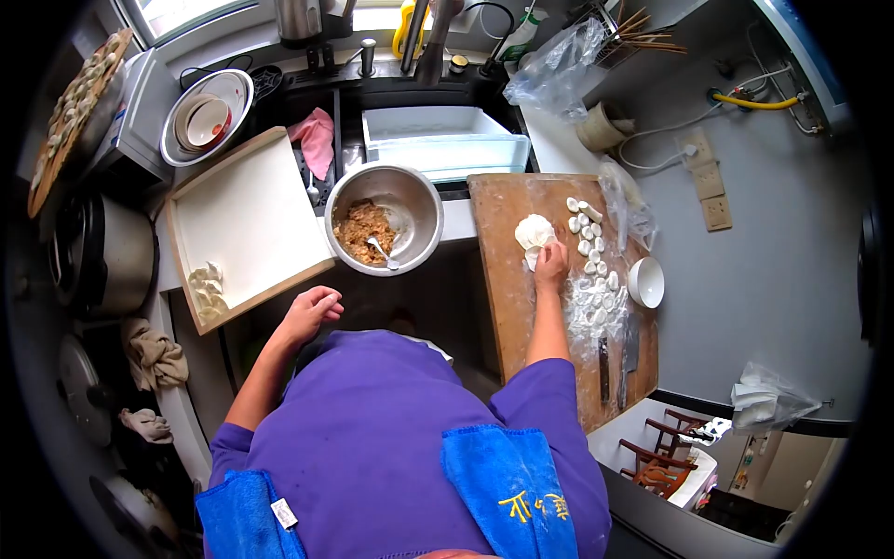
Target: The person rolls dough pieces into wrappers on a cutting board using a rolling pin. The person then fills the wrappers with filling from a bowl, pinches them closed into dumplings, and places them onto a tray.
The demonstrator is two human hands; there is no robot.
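My right hand (552,265) is over the wooden board (503,307), its fingertips pinching the edge of a dumpling wrapper (532,257). Just beyond it lies a stack of round dumpling wrappers (535,230). Several small dough pieces (585,233) and scattered flour (591,312) are to the right of that hand. In front of my body, my left hand (314,313) hovers with fingers curled in and nothing visible in them. It is between the wooden-framed tray (251,214), which holds several folded dumplings (207,291) in its near corner, and the steel bowl (430,210) of filling (365,228) with a spoon (382,252).
A knife (604,368) and a white bowl (646,282) are on the board's right side. Behind the steel bowl, a clear drawer-like bin (447,149) sits across the sink, near a pink cloth (315,140). Stacked bowls (207,121) and a dark cooker (107,252) stand left.
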